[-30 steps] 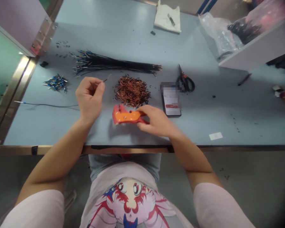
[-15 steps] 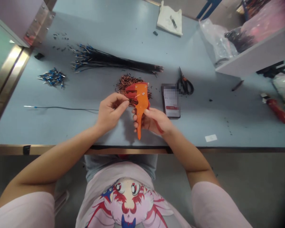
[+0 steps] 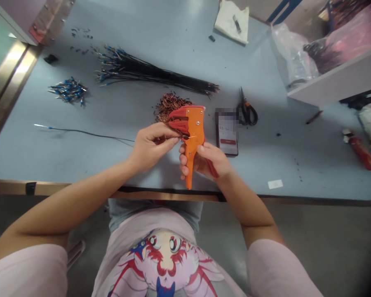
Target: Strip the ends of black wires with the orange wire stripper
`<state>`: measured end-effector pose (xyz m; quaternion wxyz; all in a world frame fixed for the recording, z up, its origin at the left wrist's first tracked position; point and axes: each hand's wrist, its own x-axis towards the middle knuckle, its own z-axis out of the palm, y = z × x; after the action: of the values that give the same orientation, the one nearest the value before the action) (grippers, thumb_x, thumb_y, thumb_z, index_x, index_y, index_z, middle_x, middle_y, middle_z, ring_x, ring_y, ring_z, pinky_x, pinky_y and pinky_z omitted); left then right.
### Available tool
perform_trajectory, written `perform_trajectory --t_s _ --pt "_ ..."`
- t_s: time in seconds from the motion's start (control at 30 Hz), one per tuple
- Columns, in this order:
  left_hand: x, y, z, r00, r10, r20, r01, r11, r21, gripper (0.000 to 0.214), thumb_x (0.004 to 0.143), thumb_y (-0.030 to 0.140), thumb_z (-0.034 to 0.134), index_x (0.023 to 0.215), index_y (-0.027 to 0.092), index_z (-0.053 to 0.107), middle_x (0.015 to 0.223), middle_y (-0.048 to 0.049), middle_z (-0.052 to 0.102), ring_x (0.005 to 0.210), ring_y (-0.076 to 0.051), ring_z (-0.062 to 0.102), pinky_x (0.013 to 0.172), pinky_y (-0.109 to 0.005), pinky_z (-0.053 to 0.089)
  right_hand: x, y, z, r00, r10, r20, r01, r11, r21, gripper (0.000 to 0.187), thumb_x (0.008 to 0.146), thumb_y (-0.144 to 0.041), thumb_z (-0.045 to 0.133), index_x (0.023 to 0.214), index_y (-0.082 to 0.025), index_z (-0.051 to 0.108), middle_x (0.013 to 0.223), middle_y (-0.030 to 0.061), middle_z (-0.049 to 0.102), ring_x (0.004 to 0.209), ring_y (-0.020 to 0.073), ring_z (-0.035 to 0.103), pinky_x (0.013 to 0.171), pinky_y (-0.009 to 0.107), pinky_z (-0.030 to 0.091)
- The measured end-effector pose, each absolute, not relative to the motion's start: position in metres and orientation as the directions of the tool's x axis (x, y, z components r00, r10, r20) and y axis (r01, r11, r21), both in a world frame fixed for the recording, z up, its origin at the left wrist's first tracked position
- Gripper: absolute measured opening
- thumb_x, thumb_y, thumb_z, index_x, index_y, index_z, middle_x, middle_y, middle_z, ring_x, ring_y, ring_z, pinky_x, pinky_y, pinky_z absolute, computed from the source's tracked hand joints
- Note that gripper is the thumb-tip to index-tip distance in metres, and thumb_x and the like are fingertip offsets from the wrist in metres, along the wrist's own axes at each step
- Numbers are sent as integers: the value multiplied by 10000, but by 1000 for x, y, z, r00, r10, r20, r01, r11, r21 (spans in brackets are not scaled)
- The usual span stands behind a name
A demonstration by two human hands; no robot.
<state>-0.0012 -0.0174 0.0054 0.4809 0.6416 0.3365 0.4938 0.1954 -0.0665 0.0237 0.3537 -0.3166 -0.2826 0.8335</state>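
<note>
Between thumb and fingers, my left hand [image 3: 154, 146] pinches a thin black wire [image 3: 95, 134] close to its right end. The wire trails left over the table to a blue-collared metal terminal [image 3: 43, 126]. My right hand [image 3: 208, 160] is wrapped around the handles of an orange and red wire stripper [image 3: 194, 132], held upright. The wire's end reaches the left side of the tool, below the red jaws; whether it is gripped there I cannot tell. Behind the tool lies a pile of copper-coloured wire scraps [image 3: 170, 105], partly hidden by it.
A bundle of black wires [image 3: 160, 75] lies beyond the scraps. Loose blue terminals [image 3: 69, 90] are heaped at left. A phone [image 3: 227, 140] and black-handled scissors [image 3: 249, 111] lie right of the tool. Farther right are a pen [image 3: 314, 117] and a red-handled tool [image 3: 361, 152].
Both hands, with the stripper and wire, have shifted slightly right. The wire's end now shows across the tool's side below the jaws. The camera view has tilted a little.
</note>
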Motion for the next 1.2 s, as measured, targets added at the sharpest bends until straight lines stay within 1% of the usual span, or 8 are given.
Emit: perform_trajectory --t_s 0.13,0.23,0.37,0.57,0.73,0.93,1.07,1.2 --pt "-1 -17 6 282 906 316 -34 -319 947 88 818 194 686 800 225 767 805 -27 719 753 -165 642 674 -295 486 195 -66 25 -547 771 -326 -414 -588 -695 366 842 -446 723 1003 -131 628 834 40 687 673 176 701 662 388 642" --pt "-1 -17 6 302 908 290 -33 -294 955 95 824 201 677 826 218 770 869 -36 744 791 -171 660 706 -298 505 195 -67 25 -548 767 -334 -401 -591 -700 380 835 -458 723 1015 -138 626 824 35 677 670 177 698 663 396 642" --pt "-1 -17 6 318 908 274 -27 -280 960 102 817 214 677 843 207 775 896 -37 755 784 -160 663 685 -273 502 195 -67 25 -551 763 -338 -397 -596 -698 384 837 -464 722 1009 -140 609 810 29 670 650 168 687 651 400 647" --pt "0 -18 6 327 901 283 -38 -287 957 101 822 210 672 821 209 773 871 -28 752 749 -153 654 662 -271 494 196 -67 25 -563 758 -330 -402 -600 -691 369 853 -455 723 993 -133 611 787 23 680 608 151 681 598 356 648" --pt "-1 -19 8 335 896 291 -33 -297 954 97 827 218 674 811 220 769 883 -26 755 781 -165 665 687 -287 502 196 -67 28 -562 752 -344 -365 -599 -713 382 854 -479 724 967 -140 587 735 3 652 557 135 645 530 326 629" --pt "-1 -18 7 348 879 325 -48 -329 943 98 823 188 684 812 225 774 921 -22 766 834 -166 691 719 -279 513 195 -68 29 -572 748 -337 -356 -596 -720 400 847 -489 739 959 -135 592 709 -11 628 541 125 626 522 317 622" --pt "1 -19 4 346 892 290 -103 -271 957 89 810 185 703 810 225 783 919 -26 769 814 -160 694 710 -267 525 195 -68 24 -601 741 -300 -377 -594 -711 404 862 -503 723 973 -143 580 717 -13 625 532 122 619 518 323 623" --pt "4 -20 2 357 903 238 -133 -203 970 94 780 180 698 798 219 782 931 -30 777 860 -178 710 773 -281 550 195 -68 21 -622 727 -290 -387 -607 -694 383 878 -493 710 975 -145 584 717 -14 631 535 120 621 526 322 625"
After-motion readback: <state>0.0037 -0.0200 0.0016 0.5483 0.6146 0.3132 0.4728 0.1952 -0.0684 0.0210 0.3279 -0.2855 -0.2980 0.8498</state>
